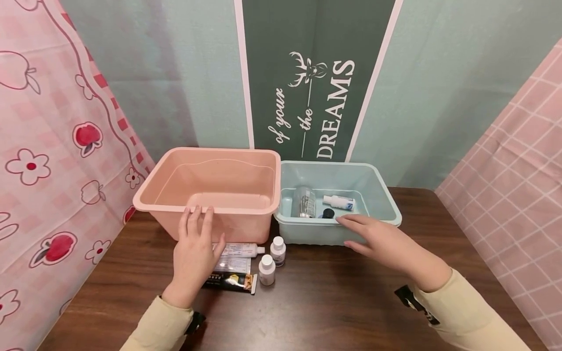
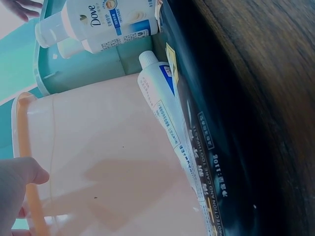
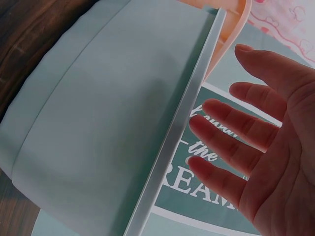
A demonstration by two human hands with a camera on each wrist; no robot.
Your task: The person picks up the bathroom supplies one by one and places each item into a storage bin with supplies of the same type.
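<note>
My left hand (image 1: pixel 195 253) has its fingertips at the front rim of the pink bin (image 1: pixel 252 226), fingers slightly bent and spread, holding nothing. Below it on the table lie a white tube (image 1: pixel 239 250) and a black toothpaste tube (image 1: pixel 232 281); the hand partly hides both. Two small white bottles (image 1: pixel 278 251) stand beside them; the left wrist view shows a Dove label on one bottle (image 2: pixel 108 22). Over the front rim of the light-blue bin (image 1: pixel 316 235) hovers my right hand (image 1: pixel 377 239). Its palm (image 3: pixel 290 172) is bare, with fingers apart.
Inside the blue bin are a clear bottle (image 1: pixel 304 202), a white bottle with blue print (image 1: pixel 339 202) and a dark cap (image 1: pixel 328 213). Both bins stand side by side against the printed backdrop (image 1: pixel 202 87). Pink curtains (image 1: pixel 44 195) flank the brown table (image 1: pixel 316 312).
</note>
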